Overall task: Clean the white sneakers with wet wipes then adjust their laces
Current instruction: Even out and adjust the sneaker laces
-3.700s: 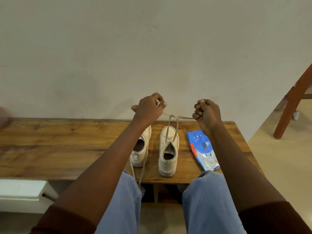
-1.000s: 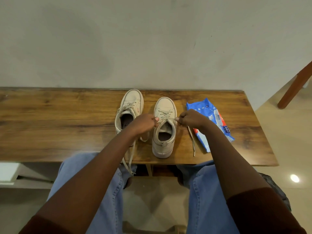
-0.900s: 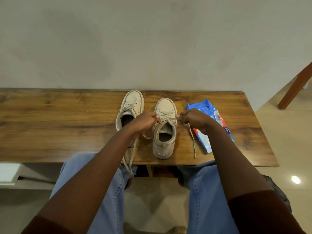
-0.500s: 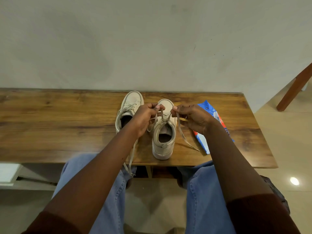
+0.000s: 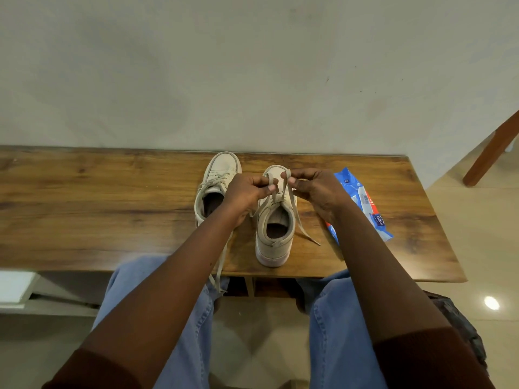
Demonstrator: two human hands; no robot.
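Knuckles are covering the toe of the nearer sneaker (image 5: 274,234), so its lacing is probably only half visible. Its heel is sitting near the wooden table's (image 5: 84,209) front edge, bare wood stretching leftward. Left hand (image 5: 247,190) and right hand (image 5: 318,189) are each pinching a lace (image 5: 281,186) loop above its tongue.

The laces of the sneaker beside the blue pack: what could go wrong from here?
Left hand and right hand pinch beige lace loops above the white low-top sneaker; a slipping grip could drop them. Loose laces of the other white sneaker hang over the wooden table edge and may snag, dragging it off.
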